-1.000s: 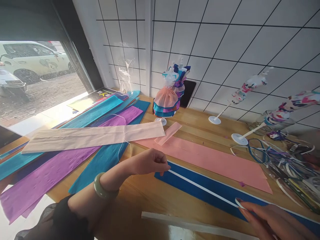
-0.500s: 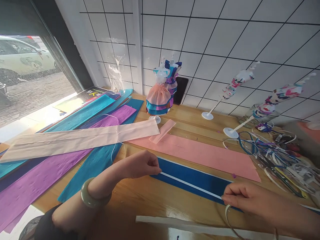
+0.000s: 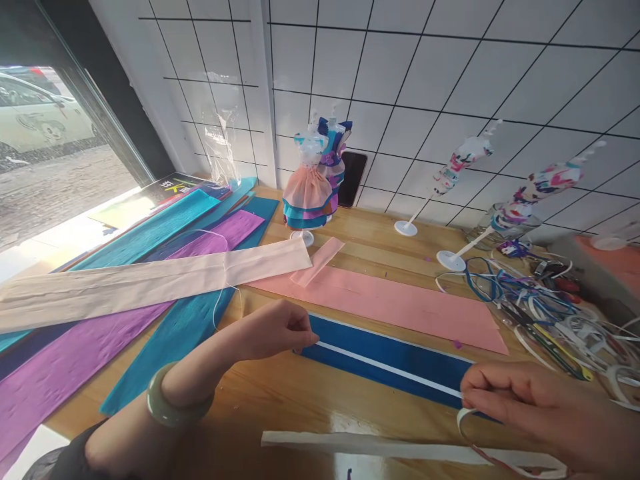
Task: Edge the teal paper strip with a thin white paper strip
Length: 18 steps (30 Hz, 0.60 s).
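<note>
A dark blue paper strip (image 3: 390, 357) lies on the wooden table with a thin white tape line (image 3: 395, 369) running along its middle. My left hand (image 3: 273, 330), closed in a pinch, presses the tape's left end at the strip's left edge. My right hand (image 3: 535, 407) is closed too, pinching the white tape at the strip's right part; a loose curl of tape backing hangs below its fingers. A green bangle (image 3: 167, 403) sits on my left wrist.
A pink paper strip (image 3: 395, 303) lies behind the blue one. Cream (image 3: 140, 283), purple (image 3: 85, 353) and teal (image 3: 170, 327) strips spread to the left. A dressed mini mannequin (image 3: 310, 190), two bare patterned ones (image 3: 460, 163), a ribbon tangle (image 3: 540, 310) and a white strip (image 3: 380, 450) near the front edge.
My right hand has come up and left along the tape line, now pinching it on the blue strip. My left hand keeps its pinch at the left end. The camera has shifted right.
</note>
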Available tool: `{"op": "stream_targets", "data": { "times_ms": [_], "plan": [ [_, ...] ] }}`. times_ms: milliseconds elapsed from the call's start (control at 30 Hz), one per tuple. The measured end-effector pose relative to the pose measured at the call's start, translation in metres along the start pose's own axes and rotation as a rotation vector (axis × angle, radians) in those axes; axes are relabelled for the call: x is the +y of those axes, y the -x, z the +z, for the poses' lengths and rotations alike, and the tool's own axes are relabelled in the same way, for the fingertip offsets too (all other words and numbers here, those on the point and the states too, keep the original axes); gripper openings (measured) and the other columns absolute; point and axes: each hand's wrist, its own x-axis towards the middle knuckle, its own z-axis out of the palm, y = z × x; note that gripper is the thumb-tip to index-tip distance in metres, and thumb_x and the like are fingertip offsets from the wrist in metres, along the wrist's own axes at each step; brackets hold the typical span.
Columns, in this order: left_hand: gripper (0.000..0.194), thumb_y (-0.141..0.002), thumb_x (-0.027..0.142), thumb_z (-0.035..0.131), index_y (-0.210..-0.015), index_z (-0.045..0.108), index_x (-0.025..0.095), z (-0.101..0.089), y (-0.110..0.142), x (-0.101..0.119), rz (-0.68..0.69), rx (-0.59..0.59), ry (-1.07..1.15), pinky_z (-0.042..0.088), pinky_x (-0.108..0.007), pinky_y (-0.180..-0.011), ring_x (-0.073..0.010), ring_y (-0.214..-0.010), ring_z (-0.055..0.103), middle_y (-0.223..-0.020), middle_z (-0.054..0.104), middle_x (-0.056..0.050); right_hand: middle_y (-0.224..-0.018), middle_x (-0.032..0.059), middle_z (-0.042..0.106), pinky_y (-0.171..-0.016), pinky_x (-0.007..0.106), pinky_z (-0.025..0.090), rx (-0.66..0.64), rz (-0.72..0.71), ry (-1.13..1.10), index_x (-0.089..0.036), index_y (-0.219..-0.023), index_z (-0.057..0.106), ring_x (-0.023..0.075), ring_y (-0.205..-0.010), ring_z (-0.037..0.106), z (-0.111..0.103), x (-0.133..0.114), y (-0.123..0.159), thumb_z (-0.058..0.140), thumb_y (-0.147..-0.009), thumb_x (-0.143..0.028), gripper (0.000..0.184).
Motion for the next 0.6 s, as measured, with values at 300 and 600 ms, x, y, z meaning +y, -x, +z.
{"op": "stream_targets", "data": {
  "times_ms": [300, 600],
  "plan": [
    [0.03, -0.074, 0.045, 0.053, -0.066, 0.055, 0.016, 0.0, 0.0, -0.002, -0.009, 0.047, -0.076, 0.031, -0.021, -0.046, -0.0089, -0.051, 0.043, -0.059, 0.054, 0.003, -0.065, -0.0006, 0.054, -0.051, 0.019, 0.036, 0.05, 0.032, 0.051, -0.019, -0.066, 0.058, 0.0113, -0.059, 0.045, 0.012, -0.02, -0.001, 0.053, -0.076, -0.05, 0.033],
    [0.026, -0.071, 0.041, 0.054, -0.064, 0.06, 0.017, -0.002, 0.003, -0.005, -0.063, 0.029, -0.11, 0.029, -0.02, -0.042, -0.009, -0.048, 0.043, -0.055, 0.053, 0.003, -0.036, -0.0107, 0.029, -0.035, 0.018, 0.011, -0.298, 0.104, -0.231, -0.017, -0.072, 0.061, 0.0022, -0.033, 0.019, 0.004, -0.021, -0.026, 0.057, -0.074, -0.051, 0.034]
  ]
}}
